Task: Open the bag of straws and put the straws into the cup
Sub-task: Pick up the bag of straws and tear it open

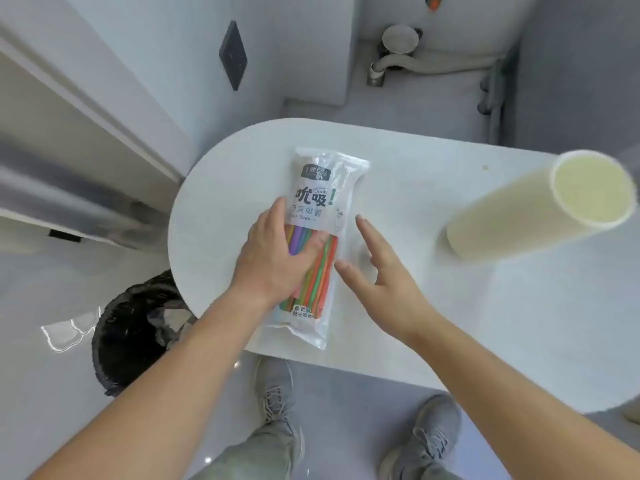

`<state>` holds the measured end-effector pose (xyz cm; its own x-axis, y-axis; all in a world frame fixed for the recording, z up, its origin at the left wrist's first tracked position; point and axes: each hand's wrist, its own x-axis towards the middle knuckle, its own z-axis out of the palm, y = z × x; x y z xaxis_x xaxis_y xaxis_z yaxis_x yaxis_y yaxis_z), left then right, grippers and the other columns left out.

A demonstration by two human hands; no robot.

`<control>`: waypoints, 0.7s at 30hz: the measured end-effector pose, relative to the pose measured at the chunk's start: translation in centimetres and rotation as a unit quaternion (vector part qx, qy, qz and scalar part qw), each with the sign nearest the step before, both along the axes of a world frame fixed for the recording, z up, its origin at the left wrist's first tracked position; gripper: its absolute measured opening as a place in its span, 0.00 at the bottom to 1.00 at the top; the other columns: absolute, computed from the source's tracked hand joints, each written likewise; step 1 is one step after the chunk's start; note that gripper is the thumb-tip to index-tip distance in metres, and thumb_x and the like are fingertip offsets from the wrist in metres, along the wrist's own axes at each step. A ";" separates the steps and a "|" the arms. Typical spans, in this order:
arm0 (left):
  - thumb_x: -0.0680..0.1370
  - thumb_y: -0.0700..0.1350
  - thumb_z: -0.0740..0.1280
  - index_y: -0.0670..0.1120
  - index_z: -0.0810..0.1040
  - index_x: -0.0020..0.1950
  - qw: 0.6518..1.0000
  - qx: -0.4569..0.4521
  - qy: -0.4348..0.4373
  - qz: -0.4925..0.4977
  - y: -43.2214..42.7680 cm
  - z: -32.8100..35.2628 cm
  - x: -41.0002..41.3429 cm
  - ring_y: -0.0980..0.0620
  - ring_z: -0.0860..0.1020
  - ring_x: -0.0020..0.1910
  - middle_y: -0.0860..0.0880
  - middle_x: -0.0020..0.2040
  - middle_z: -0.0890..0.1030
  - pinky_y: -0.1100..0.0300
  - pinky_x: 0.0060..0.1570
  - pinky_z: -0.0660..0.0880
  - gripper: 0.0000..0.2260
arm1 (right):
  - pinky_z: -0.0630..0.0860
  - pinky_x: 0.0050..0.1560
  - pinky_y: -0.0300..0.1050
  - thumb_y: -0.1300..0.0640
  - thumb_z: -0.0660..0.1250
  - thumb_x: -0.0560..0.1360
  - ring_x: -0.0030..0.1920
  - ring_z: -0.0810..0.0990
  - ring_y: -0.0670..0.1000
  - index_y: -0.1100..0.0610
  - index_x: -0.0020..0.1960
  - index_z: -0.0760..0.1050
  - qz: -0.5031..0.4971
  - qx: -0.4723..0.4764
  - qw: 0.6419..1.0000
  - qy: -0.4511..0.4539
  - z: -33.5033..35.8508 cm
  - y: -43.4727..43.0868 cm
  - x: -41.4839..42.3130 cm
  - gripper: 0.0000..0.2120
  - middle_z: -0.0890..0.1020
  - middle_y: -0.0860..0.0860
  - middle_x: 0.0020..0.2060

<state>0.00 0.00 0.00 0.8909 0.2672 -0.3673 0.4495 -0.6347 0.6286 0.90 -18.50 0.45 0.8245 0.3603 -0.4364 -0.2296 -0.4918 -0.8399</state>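
Observation:
A clear plastic bag of straws (320,188) lies lengthwise on the white table (433,306), sealed, with a white printed label and several coloured straws showing through. My left hand (273,258) grips the bag's left side at its middle, thumb on the label and fingers partly veiled by the plastic. My right hand (381,268) hovers just right of the bag, fingers spread, holding nothing. A tall cream cup (540,213) stands at the table's right side, its mouth open and nothing visible inside.
A bin lined with a black bag (135,330) stands on the floor left of the table. My grey shoes (277,393) are under the near edge. A wall, door frame and pipes lie beyond the table.

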 end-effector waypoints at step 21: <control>0.75 0.68 0.64 0.62 0.65 0.71 0.966 -0.044 -0.254 0.003 -1.2 -4.6 -0.1 0.59 0.80 0.49 0.58 0.56 0.76 0.64 0.43 0.73 0.26 | 0.82 0.57 0.52 0.41 0.64 0.80 0.57 0.82 0.43 0.42 0.74 0.67 -0.123 0.212 0.962 -0.122 -4.2 -0.5 1.7 0.24 0.79 0.43 0.63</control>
<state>-0.10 -1.15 -4.61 0.9606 0.2612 0.0953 0.0725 -0.5661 0.8212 2.63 -18.99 -3.76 0.9669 0.2433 -0.0764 -0.0663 -0.0495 -0.9966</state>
